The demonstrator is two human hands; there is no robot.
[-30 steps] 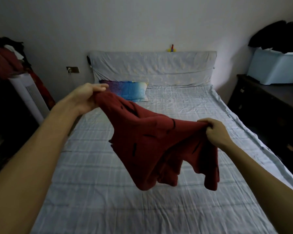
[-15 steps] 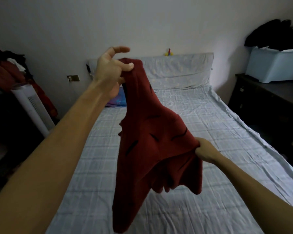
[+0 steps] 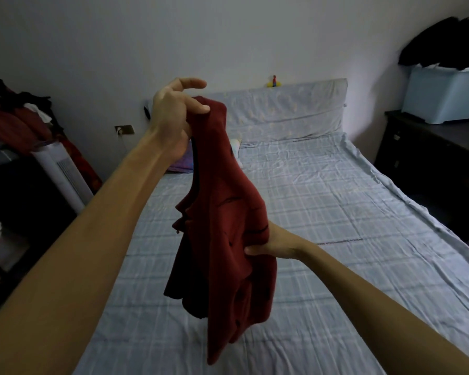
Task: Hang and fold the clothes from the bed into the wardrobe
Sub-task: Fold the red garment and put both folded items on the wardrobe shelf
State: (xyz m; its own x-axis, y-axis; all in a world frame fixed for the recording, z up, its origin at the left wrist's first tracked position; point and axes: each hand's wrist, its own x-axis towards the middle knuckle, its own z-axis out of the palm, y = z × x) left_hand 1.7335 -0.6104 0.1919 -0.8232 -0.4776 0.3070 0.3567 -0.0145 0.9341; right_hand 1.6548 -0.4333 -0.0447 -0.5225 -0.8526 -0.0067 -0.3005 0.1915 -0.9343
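Observation:
A dark red garment (image 3: 222, 231) hangs in the air above the bed (image 3: 322, 201). My left hand (image 3: 173, 117) is raised high and pinches the garment's top end between thumb and fingers, the index finger sticking out. Lower and to the right, my right hand (image 3: 274, 242) grips the cloth at mid-height from its right side. The rest of the garment droops in folds below both hands. The bed has a light blue checked sheet and a padded headboard.
A coloured pillow (image 3: 182, 166) lies near the headboard, mostly hidden behind the garment and my left arm. A white tower fan (image 3: 65, 171) and a rack with piled clothes (image 3: 14, 123) stand at the left. A dark dresser (image 3: 433, 163) with a pale blue box (image 3: 444, 96) is at the right.
My left hand has lifted its end of the garment from chest height to high up. The right hand dropped lower, so the garment turned from spread sideways to hanging vertically.

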